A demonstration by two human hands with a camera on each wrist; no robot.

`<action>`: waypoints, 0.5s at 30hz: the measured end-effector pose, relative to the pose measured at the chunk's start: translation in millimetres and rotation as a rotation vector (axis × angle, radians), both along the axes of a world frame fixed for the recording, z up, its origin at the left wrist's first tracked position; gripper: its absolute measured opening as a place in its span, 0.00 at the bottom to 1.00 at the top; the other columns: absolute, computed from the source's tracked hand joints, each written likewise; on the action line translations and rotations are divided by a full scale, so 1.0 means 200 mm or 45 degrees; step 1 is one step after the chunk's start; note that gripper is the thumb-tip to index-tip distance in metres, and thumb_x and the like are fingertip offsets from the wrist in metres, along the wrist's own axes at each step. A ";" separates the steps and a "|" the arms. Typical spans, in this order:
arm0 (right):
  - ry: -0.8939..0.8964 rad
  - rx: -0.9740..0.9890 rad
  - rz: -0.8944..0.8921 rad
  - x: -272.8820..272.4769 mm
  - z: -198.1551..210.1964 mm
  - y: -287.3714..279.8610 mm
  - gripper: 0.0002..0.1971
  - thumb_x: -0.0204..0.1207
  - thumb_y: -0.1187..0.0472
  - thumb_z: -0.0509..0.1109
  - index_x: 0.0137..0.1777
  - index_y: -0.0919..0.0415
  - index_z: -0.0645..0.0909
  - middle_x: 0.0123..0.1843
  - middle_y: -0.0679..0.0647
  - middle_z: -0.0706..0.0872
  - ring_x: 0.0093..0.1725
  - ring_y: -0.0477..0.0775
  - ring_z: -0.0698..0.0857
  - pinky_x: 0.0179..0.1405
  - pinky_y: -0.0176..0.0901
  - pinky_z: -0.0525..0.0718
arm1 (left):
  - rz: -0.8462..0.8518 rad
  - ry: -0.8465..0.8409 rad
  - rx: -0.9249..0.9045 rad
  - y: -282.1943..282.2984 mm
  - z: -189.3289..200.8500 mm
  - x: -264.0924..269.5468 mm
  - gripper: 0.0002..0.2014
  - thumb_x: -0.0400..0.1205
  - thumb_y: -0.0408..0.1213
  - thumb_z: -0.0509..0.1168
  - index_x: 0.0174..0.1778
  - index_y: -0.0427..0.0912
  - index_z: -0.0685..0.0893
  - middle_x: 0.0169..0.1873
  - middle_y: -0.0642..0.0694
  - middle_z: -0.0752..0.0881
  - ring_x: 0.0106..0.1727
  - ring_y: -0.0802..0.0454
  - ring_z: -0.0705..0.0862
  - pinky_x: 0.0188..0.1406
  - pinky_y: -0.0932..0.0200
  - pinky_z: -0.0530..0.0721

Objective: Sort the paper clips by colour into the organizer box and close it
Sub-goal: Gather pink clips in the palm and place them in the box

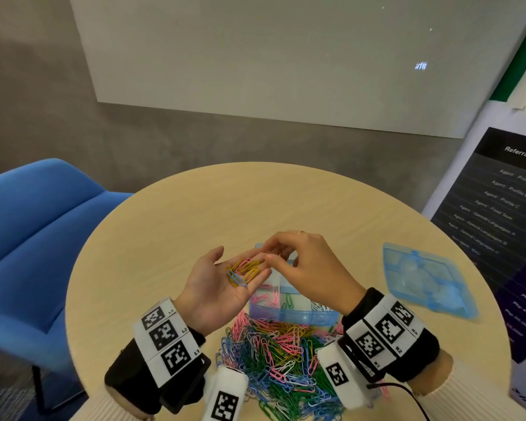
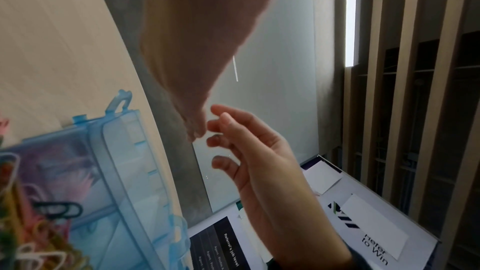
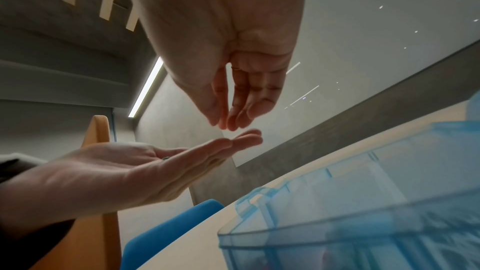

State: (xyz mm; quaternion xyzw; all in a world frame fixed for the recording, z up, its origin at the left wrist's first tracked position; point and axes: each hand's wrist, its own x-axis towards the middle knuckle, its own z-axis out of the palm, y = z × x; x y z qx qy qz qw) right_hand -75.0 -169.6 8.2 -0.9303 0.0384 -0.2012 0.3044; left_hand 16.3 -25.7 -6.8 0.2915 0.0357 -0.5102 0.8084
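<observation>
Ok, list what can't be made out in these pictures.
- Far compartments of the box: head view, both hands cover them.
- Whether the right hand pinches a clip: fingertips too small in the head view, blurred in the right wrist view.
- Clips on the left hand: both wrist views, hidden by the palm.
- Pile: near edge cut off, wrist bands cover part.

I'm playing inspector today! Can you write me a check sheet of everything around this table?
Surface: round wooden table.
Job's things: mixed clip pile; open organizer box holding pink, green and white clips; lid lying apart.
Clutter: nothing seen.
Grippers: left hand flat, palm up, carrying yellow clips; right hand reaching to them, pinch unclear.
Cables: black cable at the right wrist.
Surroundings: blue chair, whiteboard, poster.
</observation>
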 end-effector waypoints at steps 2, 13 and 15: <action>0.008 -0.081 0.006 0.01 0.00 0.00 0.05 0.78 0.60 0.72 0.51 0.56 0.89 0.44 0.49 0.85 0.43 0.43 0.82 0.44 0.27 0.75 | -0.062 -0.007 -0.034 0.00 0.01 -0.02 0.33 0.89 0.50 0.44 0.68 0.20 0.75 0.64 0.24 0.81 0.64 0.36 0.84 0.51 0.37 0.85; 0.129 -0.162 0.034 0.05 -0.01 -0.01 0.02 0.79 0.57 0.72 0.47 0.53 0.86 0.42 0.46 0.79 0.40 0.38 0.75 0.43 0.39 0.74 | -0.220 0.024 -0.075 -0.01 0.00 -0.05 0.36 0.89 0.51 0.47 0.61 0.13 0.77 0.60 0.22 0.83 0.57 0.34 0.88 0.54 0.30 0.81; 0.157 -0.162 0.052 0.04 0.00 -0.01 0.01 0.77 0.58 0.73 0.46 0.54 0.86 0.40 0.43 0.77 0.40 0.38 0.75 0.42 0.34 0.72 | -0.222 0.041 -0.078 -0.01 -0.01 -0.06 0.36 0.89 0.51 0.47 0.60 0.12 0.78 0.59 0.22 0.83 0.58 0.35 0.87 0.53 0.29 0.80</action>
